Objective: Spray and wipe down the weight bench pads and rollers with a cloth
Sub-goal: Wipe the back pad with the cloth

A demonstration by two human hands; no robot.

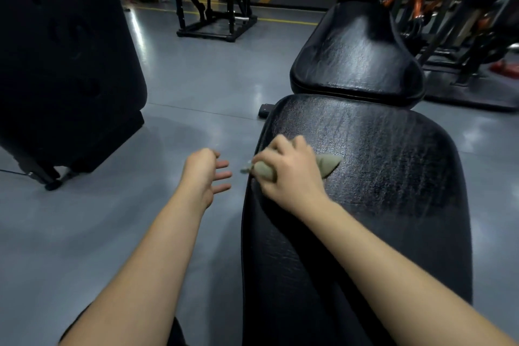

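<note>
A long black bench pad (379,177) runs from the bottom of the view toward the middle, with a shorter black seat pad (356,56) beyond it. My right hand (289,168) grips a bunched grey-green cloth (327,164) and presses it on the long pad near its left edge. My left hand (207,171) hovers over the floor just left of the pad, fingers relaxed and holding nothing. No spray bottle is in view. No rollers are visible.
A large black machine housing (64,59) stands on the grey floor at the left. A black and orange bench rack (216,3) sits at the back. More dark gym frames (463,8) crowd the right side. A black bracket (265,110) lies by the pad.
</note>
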